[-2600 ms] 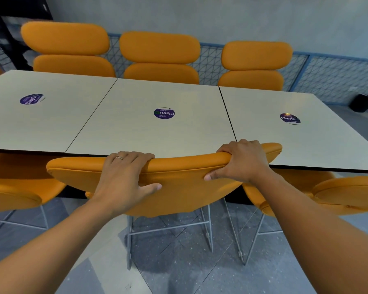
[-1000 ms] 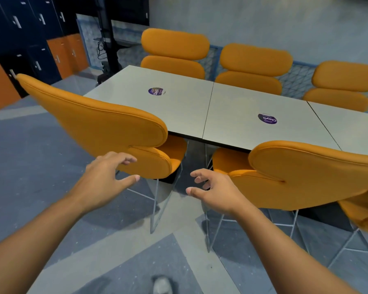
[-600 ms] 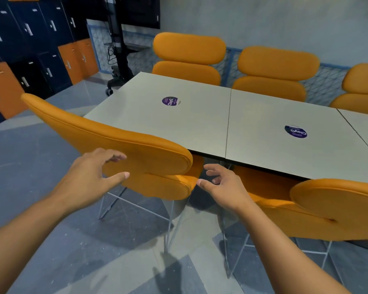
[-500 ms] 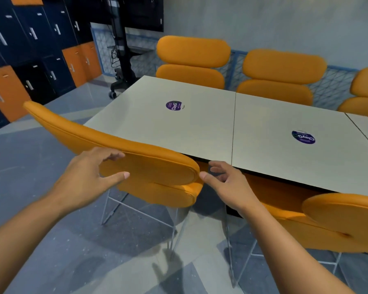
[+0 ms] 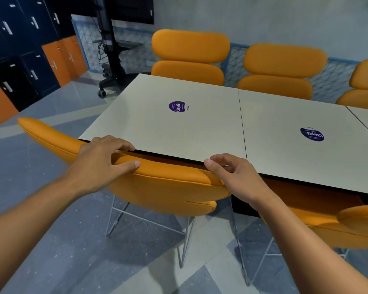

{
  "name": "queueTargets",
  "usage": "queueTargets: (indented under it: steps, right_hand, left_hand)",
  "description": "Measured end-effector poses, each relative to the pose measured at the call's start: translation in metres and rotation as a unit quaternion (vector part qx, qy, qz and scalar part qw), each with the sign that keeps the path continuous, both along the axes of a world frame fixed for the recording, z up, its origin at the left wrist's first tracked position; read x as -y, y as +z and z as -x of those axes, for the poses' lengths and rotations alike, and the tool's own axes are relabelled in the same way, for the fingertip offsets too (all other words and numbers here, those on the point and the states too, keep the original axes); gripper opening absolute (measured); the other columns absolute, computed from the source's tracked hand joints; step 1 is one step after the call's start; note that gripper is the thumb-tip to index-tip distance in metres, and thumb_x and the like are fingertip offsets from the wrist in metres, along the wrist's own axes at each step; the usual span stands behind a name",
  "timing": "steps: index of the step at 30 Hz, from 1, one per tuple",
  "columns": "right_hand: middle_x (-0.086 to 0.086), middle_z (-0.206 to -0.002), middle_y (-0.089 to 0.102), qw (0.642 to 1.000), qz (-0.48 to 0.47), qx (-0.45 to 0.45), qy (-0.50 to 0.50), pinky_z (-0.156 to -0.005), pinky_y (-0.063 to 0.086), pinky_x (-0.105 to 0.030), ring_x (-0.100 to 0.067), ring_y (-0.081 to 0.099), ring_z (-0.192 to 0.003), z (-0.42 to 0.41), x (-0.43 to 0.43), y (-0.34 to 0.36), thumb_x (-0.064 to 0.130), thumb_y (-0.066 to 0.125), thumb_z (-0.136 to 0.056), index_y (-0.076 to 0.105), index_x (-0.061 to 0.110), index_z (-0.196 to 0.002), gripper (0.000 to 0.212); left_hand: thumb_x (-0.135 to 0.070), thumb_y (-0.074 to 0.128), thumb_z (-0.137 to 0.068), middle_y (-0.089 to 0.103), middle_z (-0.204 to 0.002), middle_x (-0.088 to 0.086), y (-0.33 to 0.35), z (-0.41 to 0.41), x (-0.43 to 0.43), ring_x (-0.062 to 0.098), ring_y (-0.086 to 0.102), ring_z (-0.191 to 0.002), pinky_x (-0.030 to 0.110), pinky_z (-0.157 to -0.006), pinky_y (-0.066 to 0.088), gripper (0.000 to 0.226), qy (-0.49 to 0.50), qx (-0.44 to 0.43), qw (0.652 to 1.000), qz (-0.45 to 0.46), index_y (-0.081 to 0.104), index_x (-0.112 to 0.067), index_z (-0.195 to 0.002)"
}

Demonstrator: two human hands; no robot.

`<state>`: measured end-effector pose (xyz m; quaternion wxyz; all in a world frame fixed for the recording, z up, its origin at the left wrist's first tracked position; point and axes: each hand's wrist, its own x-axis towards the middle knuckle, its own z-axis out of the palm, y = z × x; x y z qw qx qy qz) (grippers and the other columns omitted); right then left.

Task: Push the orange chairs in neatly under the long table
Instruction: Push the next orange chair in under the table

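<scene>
Left hand (image 5: 98, 164), just reaching half a second ago, now clasps the chair (image 5: 168, 187) backrest top, right hand (image 5: 236, 177) lands curled on its right end, hold unclear, chair askew at table (image 5: 200, 128) edge, ready to push

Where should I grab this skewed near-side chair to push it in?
Grip the top edge of the orange chair's backrest from behind, left hand and right hand spread wide. The long rounded pad sits skewed to the table, so wide hands can swing it square.
</scene>
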<state>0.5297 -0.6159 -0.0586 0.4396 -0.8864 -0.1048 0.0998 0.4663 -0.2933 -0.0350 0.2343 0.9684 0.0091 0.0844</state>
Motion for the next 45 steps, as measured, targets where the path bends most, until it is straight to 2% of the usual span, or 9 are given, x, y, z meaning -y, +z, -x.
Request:
queueTargets:
  steps: [5,9,13,19,24,27,30,36,45]
  right_hand:
    - [0.016,-0.111,0.067,0.998,0.040,0.016,-0.044,-0.077,0.047,-0.023,-0.006,0.060,-0.104,0.024,-0.042,0.009,0.078,0.055,-0.079,0.069,0.034,-0.118,0.061]
    - [0.015,-0.120,0.065,0.988,0.111,0.059,-0.085,-0.097,0.050,-0.041,-0.010,0.057,-0.111,0.046,-0.080,0.014,0.087,0.052,-0.075,0.066,0.036,-0.122,0.070]
    - [0.014,-0.130,0.061,0.962,0.214,0.136,-0.103,-0.112,0.030,-0.048,-0.014,0.050,-0.125,0.062,-0.125,0.012,0.092,0.045,-0.073,0.059,0.038,-0.131,0.080]
    - [0.007,-0.136,0.059,0.914,0.349,0.186,-0.092,-0.112,0.026,-0.055,-0.022,0.046,-0.128,0.064,-0.150,-0.006,0.103,0.029,-0.056,0.053,0.041,-0.137,0.105]
    - [0.007,-0.124,0.063,0.898,0.369,0.224,-0.089,-0.104,0.030,-0.052,-0.024,0.052,-0.116,0.056,-0.146,-0.016,0.092,0.054,-0.060,0.056,0.037,-0.132,0.090]
    - [0.007,-0.116,0.066,0.895,0.357,0.248,-0.098,-0.100,0.030,-0.050,-0.025,0.055,-0.109,0.053,-0.143,-0.021,0.085,0.062,-0.062,0.060,0.034,-0.125,0.081]
    - [0.006,-0.111,0.066,0.892,0.352,0.266,-0.094,-0.096,0.032,-0.049,-0.025,0.056,-0.104,0.051,-0.140,-0.024,0.085,0.061,-0.063,0.062,0.032,-0.122,0.079]
    - [0.006,-0.107,0.065,0.893,0.339,0.285,-0.078,-0.093,0.032,-0.047,-0.025,0.056,-0.101,0.043,-0.124,-0.027,0.084,0.063,-0.065,0.061,0.031,-0.118,0.075]
    - [0.008,-0.107,0.064,0.893,0.348,0.280,-0.052,-0.093,0.030,-0.045,-0.022,0.054,-0.102,0.030,-0.081,-0.025,0.092,0.046,-0.065,0.061,0.035,-0.117,0.079]
  left_hand:
    - [-0.084,0.041,-0.067,0.062,-0.109,-0.014,-0.005,-0.015,-0.055,0.012,0.052,-0.104,0.043,-0.091,0.047,0.061,-0.052,-0.017,0.999,-0.003,0.060,-0.043,-0.107]
    - [-0.089,0.033,-0.067,0.062,-0.103,-0.014,-0.007,-0.018,-0.095,0.013,0.053,-0.100,0.044,-0.090,0.045,0.065,-0.072,-0.026,0.997,-0.012,0.060,-0.042,-0.103]
    - [-0.096,0.029,-0.061,0.061,-0.109,-0.012,-0.008,-0.027,-0.130,0.015,0.052,-0.099,0.047,-0.093,0.041,0.080,-0.084,-0.043,0.994,-0.061,0.058,-0.042,-0.113]
    - [-0.103,0.034,-0.041,0.059,-0.124,-0.004,-0.012,-0.041,-0.170,0.027,0.050,-0.118,0.051,-0.101,0.032,0.106,-0.098,-0.095,0.980,-0.147,0.049,-0.043,-0.127]
    - [-0.102,0.043,-0.035,0.061,-0.125,-0.001,-0.025,-0.046,-0.180,0.030,0.048,-0.121,0.050,-0.103,0.027,0.117,-0.080,-0.076,0.970,-0.219,0.049,-0.037,-0.131]
    - [-0.097,0.045,-0.033,0.065,-0.102,-0.005,-0.026,-0.049,-0.174,0.027,0.053,-0.106,0.045,-0.094,0.031,0.102,-0.068,-0.044,0.967,-0.241,0.060,-0.035,-0.112]
    - [-0.097,0.043,-0.033,0.060,-0.084,-0.008,-0.029,-0.050,-0.173,0.024,0.052,-0.091,0.043,-0.086,0.031,0.087,-0.066,-0.018,0.968,-0.241,0.060,-0.034,-0.091]
    - [-0.104,0.034,-0.034,0.057,-0.073,-0.007,-0.035,-0.046,-0.160,0.023,0.050,-0.080,0.043,-0.080,0.033,0.088,-0.051,0.025,0.969,-0.239,0.057,-0.032,-0.079]
    - [-0.096,0.041,-0.036,0.062,-0.075,-0.003,-0.034,-0.025,-0.116,0.028,0.056,-0.087,0.045,-0.085,0.033,0.083,-0.009,0.010,0.971,-0.238,0.060,-0.030,-0.084]
